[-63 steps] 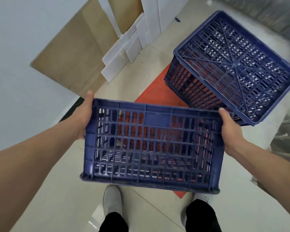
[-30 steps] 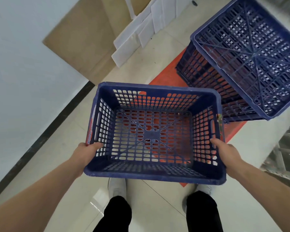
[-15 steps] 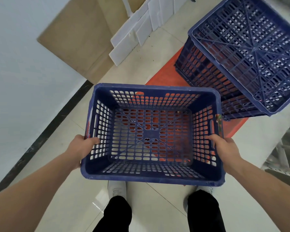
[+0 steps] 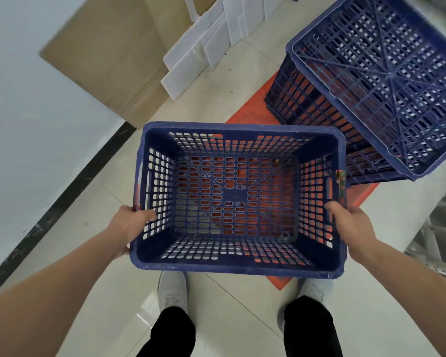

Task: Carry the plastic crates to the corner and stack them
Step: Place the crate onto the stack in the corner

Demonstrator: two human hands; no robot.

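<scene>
Left hand [image 4: 129, 228] and right hand [image 4: 353, 225], each in a clenched grip on a side rim of the open-topped blue slatted plastic crate [image 4: 238, 269], raised above an orange floor mat [image 4: 250, 109]. Just beyond its far right corner, an upturned blue plastic crate [image 4: 381, 73]; bare tiled floor [image 4: 93, 207] along the left.

The held crate [image 4: 238, 199] hangs over the mat [image 4: 252, 109], seemingly before the upturned crate [image 4: 376, 81].

Both arms outstretched; left hand [image 4: 129, 225], right hand [image 4: 353, 225] grip closed.

Storeroom: leaning cardboard [image 4: 108, 55], metal shelving [image 4: 438, 228].
</scene>
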